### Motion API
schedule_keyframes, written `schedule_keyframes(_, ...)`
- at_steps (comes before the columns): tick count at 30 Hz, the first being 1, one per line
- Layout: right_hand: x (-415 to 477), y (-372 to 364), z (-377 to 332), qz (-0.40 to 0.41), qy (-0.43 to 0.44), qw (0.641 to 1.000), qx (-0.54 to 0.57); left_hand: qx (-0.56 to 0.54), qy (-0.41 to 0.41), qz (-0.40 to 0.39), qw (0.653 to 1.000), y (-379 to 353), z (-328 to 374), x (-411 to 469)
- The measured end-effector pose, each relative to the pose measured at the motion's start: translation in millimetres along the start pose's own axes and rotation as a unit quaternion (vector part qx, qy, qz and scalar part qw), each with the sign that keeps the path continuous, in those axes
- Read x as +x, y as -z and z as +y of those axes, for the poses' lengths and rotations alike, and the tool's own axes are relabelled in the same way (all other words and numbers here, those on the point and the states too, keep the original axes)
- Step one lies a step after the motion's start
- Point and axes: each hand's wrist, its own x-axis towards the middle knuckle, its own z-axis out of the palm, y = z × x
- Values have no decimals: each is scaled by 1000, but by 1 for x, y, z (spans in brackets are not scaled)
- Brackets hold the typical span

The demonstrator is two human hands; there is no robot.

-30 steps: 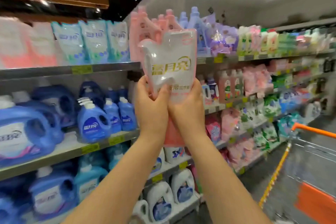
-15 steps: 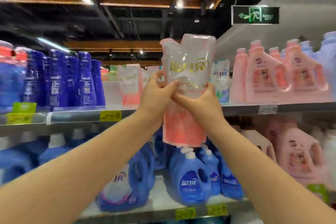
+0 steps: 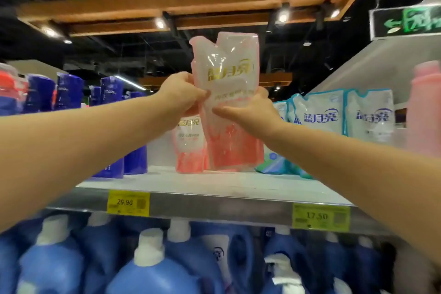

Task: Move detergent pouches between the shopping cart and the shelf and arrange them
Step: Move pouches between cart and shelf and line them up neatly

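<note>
I hold a pink-and-white detergent pouch point(image 3: 229, 102) upright with both hands over the top shelf point(image 3: 214, 186). My left hand point(image 3: 183, 95) grips its left edge at mid-height, and my right hand point(image 3: 250, 110) grips its right side. The pouch's bottom edge sits at or just above the shelf surface; I cannot tell if it touches. Another pink pouch point(image 3: 189, 145) stands just behind it to the left. The shopping cart is out of view.
Teal-and-white pouches point(image 3: 334, 114) stand to the right, with a pink bottle point(image 3: 424, 107) at the far right. Dark blue pouches point(image 3: 112, 126) line the left. Blue detergent jugs point(image 3: 152, 265) fill the shelf below. Yellow price tags point(image 3: 128, 203) hang on the shelf edge.
The view swung left and upward from the cart side toward the top shelf. Both hands carried the pink pouch in over the top shelf, in front of another pink pouch.
</note>
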Motion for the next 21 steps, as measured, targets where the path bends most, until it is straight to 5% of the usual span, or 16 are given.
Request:
schedule_keyframes(7,41,-44,52,-42,-82,992,-90,45,34,-19,998,-19,-67,59)
schedule_keyframes(21,86,-76,108,-54,-156,981,-98,49,66,-94,992,-44,-157,135)
